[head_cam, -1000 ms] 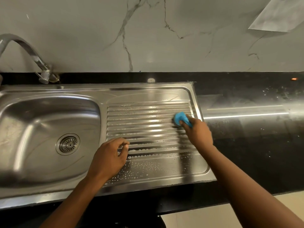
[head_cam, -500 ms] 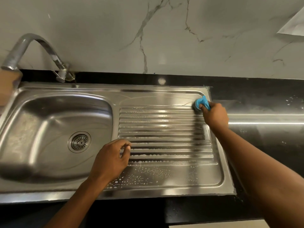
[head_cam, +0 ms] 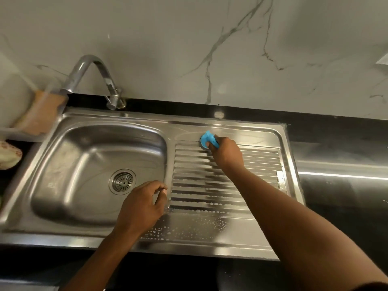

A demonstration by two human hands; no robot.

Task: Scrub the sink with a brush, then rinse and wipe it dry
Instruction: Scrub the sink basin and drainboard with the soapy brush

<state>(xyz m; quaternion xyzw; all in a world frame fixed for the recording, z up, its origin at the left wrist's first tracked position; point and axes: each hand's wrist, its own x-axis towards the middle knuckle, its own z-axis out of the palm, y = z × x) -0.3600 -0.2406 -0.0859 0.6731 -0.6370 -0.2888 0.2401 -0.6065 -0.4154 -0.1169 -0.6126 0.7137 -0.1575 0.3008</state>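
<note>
A stainless steel sink (head_cam: 69, 215) has a bowl with a round drain (head_cam: 122, 181) on the left and a ribbed drainboard (head_cam: 258, 164) on the right. Soap suds lie on the drainboard's near part. My right hand (head_cam: 226, 153) grips a small blue brush (head_cam: 206, 139) and presses it on the far edge of the ribs. My left hand (head_cam: 140, 204) rests on the ridge between bowl and drainboard, fingers loosely curled, holding nothing.
A curved chrome tap (head_cam: 92, 78) stands behind the bowl. A blurred orange-brown object (head_cam: 42, 114) sits on a ledge at far left, a floral cloth (head_cam: 8, 156) below it. Black countertop (head_cam: 344, 185) extends right. A marble wall (head_cam: 189, 49) rises behind.
My right hand has swept the brush from the drainboard's far right corner leftward along its far edge. The view has shifted right. My left hand stays in place.
</note>
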